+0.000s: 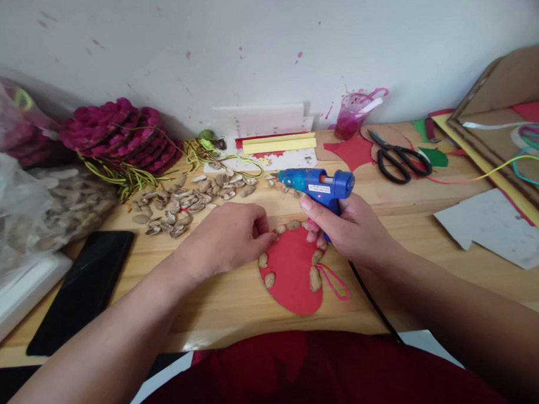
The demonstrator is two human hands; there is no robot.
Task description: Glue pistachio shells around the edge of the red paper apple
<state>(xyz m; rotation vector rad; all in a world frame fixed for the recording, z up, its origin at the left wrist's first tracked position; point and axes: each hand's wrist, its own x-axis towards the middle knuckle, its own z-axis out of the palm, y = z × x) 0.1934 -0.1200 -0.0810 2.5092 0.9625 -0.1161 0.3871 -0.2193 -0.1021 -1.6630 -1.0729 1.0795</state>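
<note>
My right hand is wrapped round the handle of a blue hot glue gun, its nozzle pointing left. A red cutout with a rounded outline lies flat below it, peanut shells set along its edges. At the cutout's upper left edge, my left hand has its thumb and fingers closed on a peanut shell, mostly covered by the fingertips. A pink cord loop sticks out from the cutout's right side.
Loose peanut shells lie behind my left hand. Black-handled scissors, a stained plastic cup and a yellow strip are farther back. On the left are a phone and a bag of shells. The black cable trails toward me.
</note>
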